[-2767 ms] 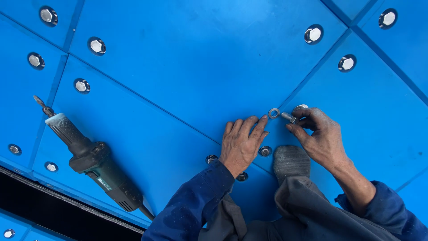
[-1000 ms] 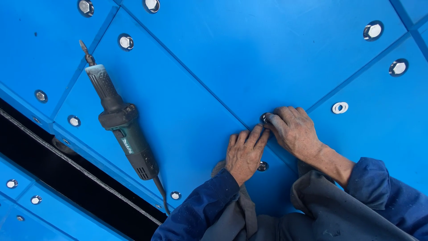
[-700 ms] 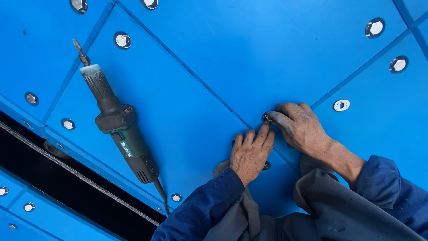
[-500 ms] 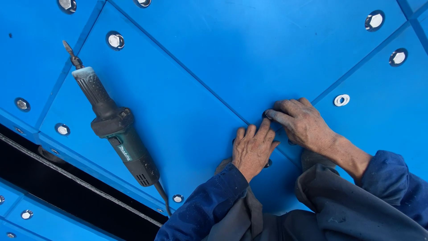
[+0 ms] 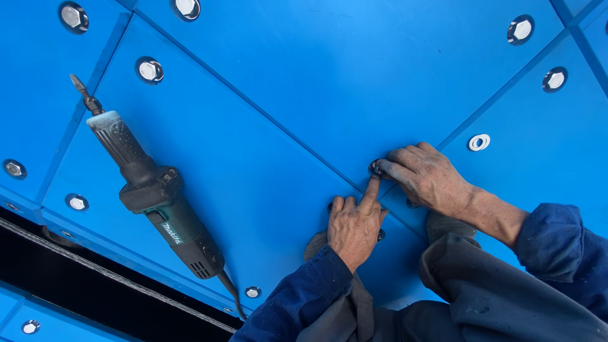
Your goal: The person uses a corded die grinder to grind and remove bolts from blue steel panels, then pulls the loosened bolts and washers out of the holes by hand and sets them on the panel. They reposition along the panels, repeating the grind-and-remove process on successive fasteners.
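the right hand (image 5: 430, 180) sits palm down on the blue panel surface (image 5: 354, 76), fingers curled over a small dark bolt hole fitting (image 5: 376, 168) right on the seam where panels meet. can't really tell if it's pinching anything there, the fingertips cover it. the left hand (image 5: 353, 223) is flat on the panel just below, index finger stretched up so its tip touches that same spot, other fingers loosely bent, nothing held. both arms are in dark blue sleeves (image 5: 297, 304), and grey trousers (image 5: 494, 297) with a knee showing sit under the wrists.

further out, a loose silver washer (image 5: 479, 142) lies on the panel to the right of the right hand, well apart from it. off to the left a green and black die grinder (image 5: 155, 193) lies on the surface at an angle, its burr tip pointing up and left, cord trailing off the lower end.

the whole surface is bright blue plastic-looking panels split by straight grooves, with hex bolts (image 5: 151, 70) sunk in round recesses all over. a dark gap (image 5: 88, 285) runs along the lower left edge.
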